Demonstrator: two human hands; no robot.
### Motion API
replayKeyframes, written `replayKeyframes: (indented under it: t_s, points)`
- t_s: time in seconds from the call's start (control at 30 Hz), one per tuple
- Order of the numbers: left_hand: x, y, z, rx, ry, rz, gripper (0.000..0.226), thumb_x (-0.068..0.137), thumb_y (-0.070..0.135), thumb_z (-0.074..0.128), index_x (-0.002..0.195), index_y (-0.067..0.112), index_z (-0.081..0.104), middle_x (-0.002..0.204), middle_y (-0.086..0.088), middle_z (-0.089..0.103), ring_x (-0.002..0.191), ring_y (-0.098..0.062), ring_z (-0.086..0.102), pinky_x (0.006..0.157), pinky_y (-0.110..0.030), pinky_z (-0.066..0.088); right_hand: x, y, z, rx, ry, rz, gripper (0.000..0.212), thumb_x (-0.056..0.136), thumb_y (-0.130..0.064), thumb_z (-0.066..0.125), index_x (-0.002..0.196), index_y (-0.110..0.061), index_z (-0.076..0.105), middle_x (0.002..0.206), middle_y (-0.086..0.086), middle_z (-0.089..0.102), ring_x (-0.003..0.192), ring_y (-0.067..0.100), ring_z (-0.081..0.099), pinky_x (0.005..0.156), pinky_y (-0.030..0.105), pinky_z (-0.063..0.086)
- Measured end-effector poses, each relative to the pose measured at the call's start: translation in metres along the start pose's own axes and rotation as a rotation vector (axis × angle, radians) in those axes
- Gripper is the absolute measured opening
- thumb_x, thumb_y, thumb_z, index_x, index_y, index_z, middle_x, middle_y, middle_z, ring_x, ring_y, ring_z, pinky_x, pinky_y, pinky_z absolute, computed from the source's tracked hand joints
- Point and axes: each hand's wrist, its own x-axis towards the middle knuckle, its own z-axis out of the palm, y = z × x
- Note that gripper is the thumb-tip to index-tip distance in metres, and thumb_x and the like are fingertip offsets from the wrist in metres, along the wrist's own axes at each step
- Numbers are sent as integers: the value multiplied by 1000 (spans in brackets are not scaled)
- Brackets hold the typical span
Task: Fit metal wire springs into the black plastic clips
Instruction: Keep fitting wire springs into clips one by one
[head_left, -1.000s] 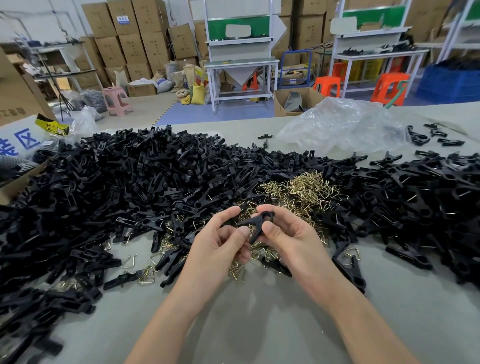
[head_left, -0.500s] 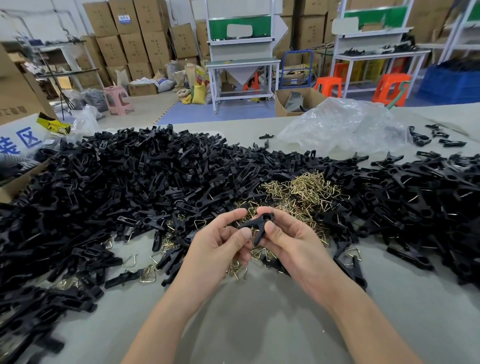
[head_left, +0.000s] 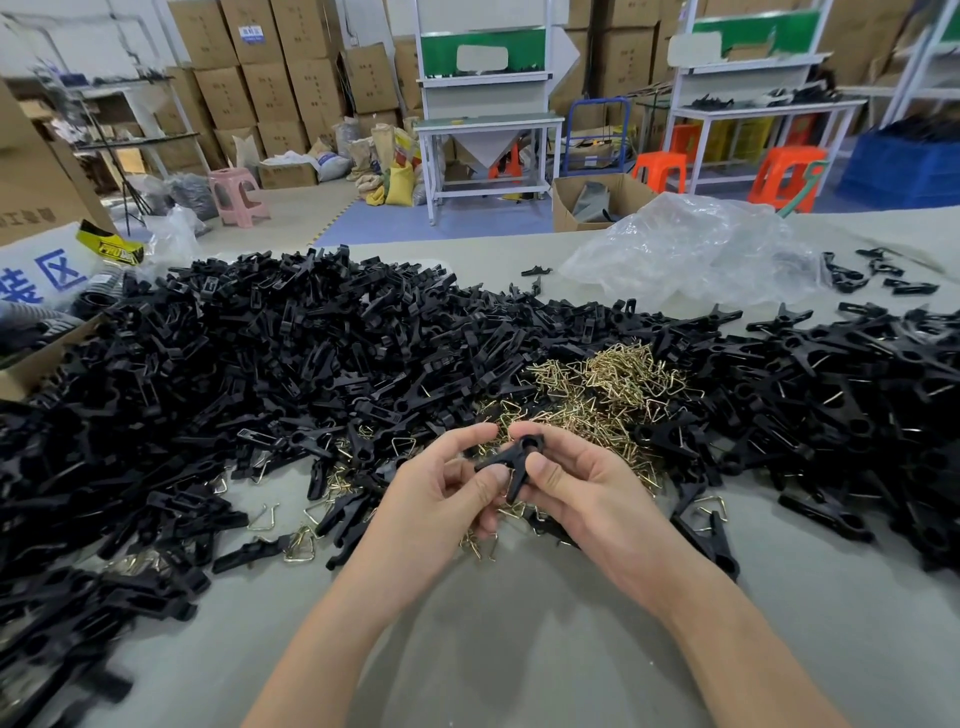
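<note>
Along the left edge of the table (head_left: 519, 649) and far across its middle we see a deep heap of black clip parts (head_left: 260, 374). Near the front edge, at the centre, the left hand (head_left: 447, 493) and the right hand (head_left: 582, 483) are drawn together on one black clip (head_left: 511, 460), each pinching one leg between thumb and fingers. The clip's ringed end points away from us, and its two legs splay back toward the front edge. Whether a spring already sits in it we cannot tell. The brass wire springs (head_left: 608, 384) lie just beyond the hands, toward the far edge and a little to the right, so we judge the right hand the nearer one for the next pick. Further right, a second pile (head_left: 857, 395) of clips covers the table to its right edge.
</note>
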Motion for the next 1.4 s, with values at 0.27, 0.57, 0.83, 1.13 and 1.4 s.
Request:
replayKeyframes:
  t_s: [0.27,0.57,0.83,1.13,1.4]
  points:
    - [0,3,11,-390,11,-39,29,79,26,69,106,25,79,76,-2,70,72,-11,68,71,-21,56,1,0,1,94,18,-20,28,92,-16,62,117,-13,74,117,17,72,105,23,69,90,27,55]
    - [-2,0,15,-654,-128,-150,31,94,21,59,122,14,71,90,-6,69,83,-14,68,76,-29,59,-1,0,-2,-26,-4,-54,32,98,-19,55,125,-14,71,121,16,72,112,28,67,96,31,54]
    - [-6,1,8,-662,-206,-185,32,96,22,54,123,16,70,92,-13,70,76,-16,68,68,-25,57,-3,-1,-4,-88,-80,-75,31,99,-24,56,124,-20,73,125,12,72,120,27,66,97,28,53]
    - [-5,-6,9,-731,-203,-204,30,96,18,54,121,14,71,79,-7,64,65,-10,58,66,-22,54,-3,3,-7,-197,-19,-70,30,101,-15,56,125,-18,73,109,18,75,100,21,69,107,49,50]
    - [-5,-5,10,-689,-154,-224,29,91,20,57,113,17,75,74,-5,63,59,-9,55,60,-22,52,-3,4,-7,-224,1,-62,30,99,-17,58,124,-18,73,103,12,77,100,22,70,105,46,52]
